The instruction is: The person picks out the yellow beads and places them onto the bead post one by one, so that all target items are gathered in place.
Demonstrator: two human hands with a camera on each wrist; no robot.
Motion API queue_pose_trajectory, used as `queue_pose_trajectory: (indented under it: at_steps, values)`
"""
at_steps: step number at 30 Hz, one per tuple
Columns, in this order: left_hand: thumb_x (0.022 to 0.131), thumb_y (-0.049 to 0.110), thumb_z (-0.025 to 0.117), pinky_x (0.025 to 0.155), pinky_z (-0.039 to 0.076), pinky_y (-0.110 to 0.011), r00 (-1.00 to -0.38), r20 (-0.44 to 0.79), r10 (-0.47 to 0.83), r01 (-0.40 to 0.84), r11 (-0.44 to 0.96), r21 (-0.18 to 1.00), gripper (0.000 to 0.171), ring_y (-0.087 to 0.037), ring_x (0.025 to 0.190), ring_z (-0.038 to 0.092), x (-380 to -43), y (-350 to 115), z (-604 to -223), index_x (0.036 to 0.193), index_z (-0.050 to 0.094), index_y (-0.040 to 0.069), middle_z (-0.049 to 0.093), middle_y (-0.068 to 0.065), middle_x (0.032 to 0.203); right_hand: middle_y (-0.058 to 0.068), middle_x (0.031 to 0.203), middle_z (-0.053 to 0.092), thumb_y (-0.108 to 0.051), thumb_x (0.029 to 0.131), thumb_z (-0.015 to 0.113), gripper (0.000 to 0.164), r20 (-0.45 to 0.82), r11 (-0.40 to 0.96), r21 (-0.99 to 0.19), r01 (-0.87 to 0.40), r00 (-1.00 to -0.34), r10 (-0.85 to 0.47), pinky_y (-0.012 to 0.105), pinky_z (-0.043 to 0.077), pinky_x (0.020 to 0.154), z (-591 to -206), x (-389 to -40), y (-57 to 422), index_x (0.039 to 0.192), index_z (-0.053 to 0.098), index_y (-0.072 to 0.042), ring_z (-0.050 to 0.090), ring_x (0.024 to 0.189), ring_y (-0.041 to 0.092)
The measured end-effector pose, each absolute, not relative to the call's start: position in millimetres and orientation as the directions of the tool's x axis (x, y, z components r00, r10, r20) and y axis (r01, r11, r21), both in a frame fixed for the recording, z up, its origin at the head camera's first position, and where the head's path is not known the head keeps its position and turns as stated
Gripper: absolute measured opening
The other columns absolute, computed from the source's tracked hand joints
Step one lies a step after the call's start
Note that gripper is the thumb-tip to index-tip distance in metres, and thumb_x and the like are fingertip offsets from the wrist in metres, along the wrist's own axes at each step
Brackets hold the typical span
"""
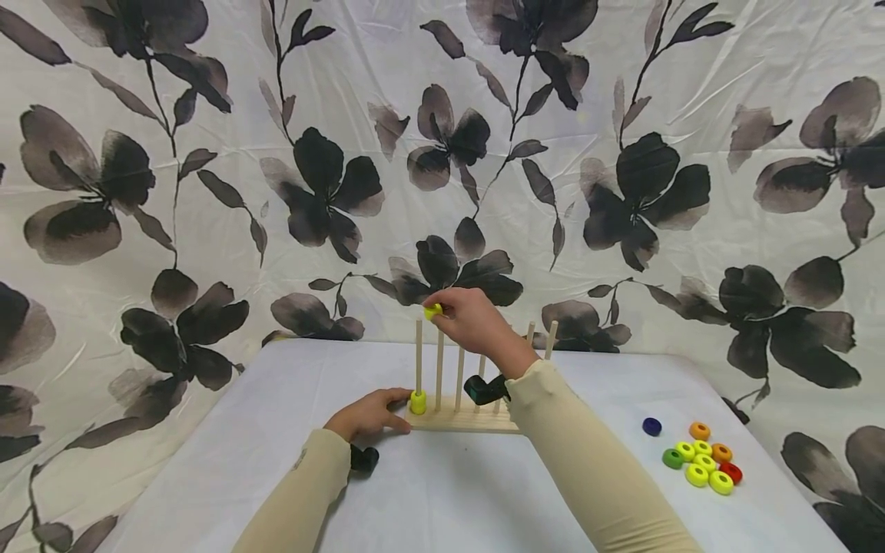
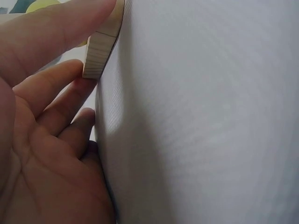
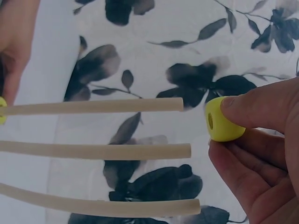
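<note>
In the head view a wooden peg rack [image 1: 463, 422] stands on the table with several upright pegs. My left hand [image 1: 369, 415] holds the rack's left end, thumb at the front and fingers behind; the left wrist view shows the base's end [image 2: 100, 53] between thumb and fingers. Yellow beads [image 1: 418, 402] sit at the bottom of the leftmost peg. My right hand [image 1: 477, 319] pinches another yellow bead [image 3: 224, 120] between thumb and fingers. That bead is just off the tip of the leftmost peg [image 3: 140, 105], its hole facing the peg end.
Loose beads lie at the table's right: several yellow beads [image 1: 704, 463], a green bead [image 1: 673, 459], orange beads [image 1: 700, 430] and a red bead [image 1: 730, 472]. A dark blue bead [image 1: 652, 426] lies apart from them. Behind the table hangs a flowered cloth [image 1: 456, 207].
</note>
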State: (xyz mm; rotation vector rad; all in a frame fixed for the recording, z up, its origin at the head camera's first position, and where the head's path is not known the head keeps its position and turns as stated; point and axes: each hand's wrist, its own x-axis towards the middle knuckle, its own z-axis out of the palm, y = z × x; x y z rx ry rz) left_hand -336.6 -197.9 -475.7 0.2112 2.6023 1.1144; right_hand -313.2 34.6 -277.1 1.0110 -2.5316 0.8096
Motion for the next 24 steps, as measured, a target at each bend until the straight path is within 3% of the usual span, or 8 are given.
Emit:
queue_pose_trajectory:
  at_steps: [12, 24]
  values:
    - [0.073, 0.026, 0.084, 0.116, 0.023, -0.061, -0.943, -0.202, 0.263, 0.031, 0.676, 0.736, 0.076, -0.035, 0.143, 0.032, -334, -198, -475, 0.142, 0.051, 0.019, 0.044, -0.009, 0.151, 0.005, 0.116, 0.068, -0.012, 0.093, 0.063, 0.024, 0.474, 0.567, -0.429, -0.704, -0.709, -0.522, 0.03, 0.057, 0.088, -284, -317, 22, 0.116, 0.069, -0.011, 0.069, 0.104, 0.02]
    - [0.074, 0.024, 0.083, 0.116, 0.024, -0.059, -0.939, -0.191, 0.286, 0.055, 0.673, 0.737, 0.076, -0.035, 0.143, 0.034, -332, -198, -473, 0.142, 0.05, 0.016, 0.045, -0.01, 0.15, 0.006, 0.118, 0.069, -0.014, 0.094, 0.063, 0.023, 0.498, 0.596, -0.372, -0.711, -0.695, -0.518, 0.031, 0.056, 0.09, -290, -317, 14, 0.116, 0.068, -0.01, 0.069, 0.104, 0.019]
